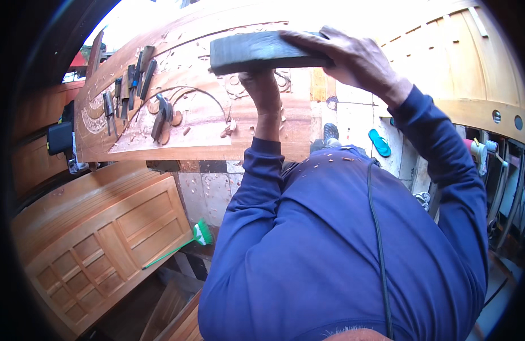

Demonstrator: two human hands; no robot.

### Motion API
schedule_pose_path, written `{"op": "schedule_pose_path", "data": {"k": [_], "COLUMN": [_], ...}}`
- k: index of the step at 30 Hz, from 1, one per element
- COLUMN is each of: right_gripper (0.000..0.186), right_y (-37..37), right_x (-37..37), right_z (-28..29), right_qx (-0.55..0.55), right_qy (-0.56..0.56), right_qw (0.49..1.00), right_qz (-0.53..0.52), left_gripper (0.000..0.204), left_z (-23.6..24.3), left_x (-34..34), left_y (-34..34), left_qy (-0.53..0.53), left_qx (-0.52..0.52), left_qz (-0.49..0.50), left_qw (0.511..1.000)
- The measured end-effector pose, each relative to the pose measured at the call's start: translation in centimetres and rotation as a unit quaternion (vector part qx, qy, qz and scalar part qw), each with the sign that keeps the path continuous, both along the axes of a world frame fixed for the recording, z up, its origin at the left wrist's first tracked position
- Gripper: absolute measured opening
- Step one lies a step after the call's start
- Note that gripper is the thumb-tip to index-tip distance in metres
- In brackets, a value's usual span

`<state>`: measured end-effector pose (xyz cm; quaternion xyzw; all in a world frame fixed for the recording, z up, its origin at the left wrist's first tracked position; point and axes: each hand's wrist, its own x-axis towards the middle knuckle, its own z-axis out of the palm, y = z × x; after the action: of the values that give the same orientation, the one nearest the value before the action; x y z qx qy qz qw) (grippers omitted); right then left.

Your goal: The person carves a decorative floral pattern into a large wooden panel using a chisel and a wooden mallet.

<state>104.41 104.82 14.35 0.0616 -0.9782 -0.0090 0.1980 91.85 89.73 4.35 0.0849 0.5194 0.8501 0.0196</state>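
A long, thick dark grey block (245, 52) is raised over the workbench, lying nearly level. From underneath, my left hand (259, 88) grips it, with most of the fingers hidden behind the block. My right hand (356, 59) is closed over the block's right end, fingers reaching along its upper side; they are slightly blurred, and whether anything small lies under them cannot be made out. Beneath is a wooden panel (200, 128) with carved curves and shavings. On it rest a small hand plane (160, 122) and several chisels or gouges (138, 74).
Wooden panelled doors (117, 238) lean at the lower left, with a green broom (203, 232) against them. A teal slipper (380, 142) lies on the tiled floor right of the bench. Another pale wooden door (467, 62) stands at the upper right. A black cable (375, 227) hangs down my front.
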Motion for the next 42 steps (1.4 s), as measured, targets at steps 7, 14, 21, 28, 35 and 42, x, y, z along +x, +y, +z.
{"op": "schedule_pose_path", "data": {"k": [7, 14, 21, 28, 35, 42], "right_gripper": [0.068, 0.055, 0.037, 0.040, 0.089, 0.081], "right_y": [-2.0, 0.1, 1.0, 1.6, 0.0, -1.3], "right_x": [4.4, 7.8, 3.8, -1.3, 0.8, 6.9], "right_z": [-1.3, 0.2, 7.8, 3.7, 1.8, -2.3], "right_qx": [-0.499, -0.568, -0.596, -0.180, -0.086, -0.336], "right_qy": [0.047, 0.068, 0.221, 0.093, -0.022, 0.008], "right_qw": [0.853, 0.804, 0.769, 0.979, 0.996, 0.928], "right_qz": [-0.146, -0.162, -0.063, 0.022, -0.031, -0.161], "left_gripper": [0.021, 0.026, 0.025, 0.021, 0.009, 0.021], "left_z": [0.0, 0.7, -1.1, 1.1, -0.5, 0.4], "left_x": [-4.8, 1.4, -2.6, -0.6, 0.0, -2.3], "left_y": [1.5, -0.7, -0.2, -0.2, -0.7, 2.2], "left_qy": [-0.077, -0.017, 0.018, 0.039, 0.019, -0.007], "left_qx": [-0.019, 0.036, -0.017, -0.052, -0.036, -0.116], "left_qz": [-0.038, 0.002, -0.116, -0.159, -0.138, -0.117], "left_qw": [0.996, 0.999, 0.993, 0.985, 0.990, 0.986]}}
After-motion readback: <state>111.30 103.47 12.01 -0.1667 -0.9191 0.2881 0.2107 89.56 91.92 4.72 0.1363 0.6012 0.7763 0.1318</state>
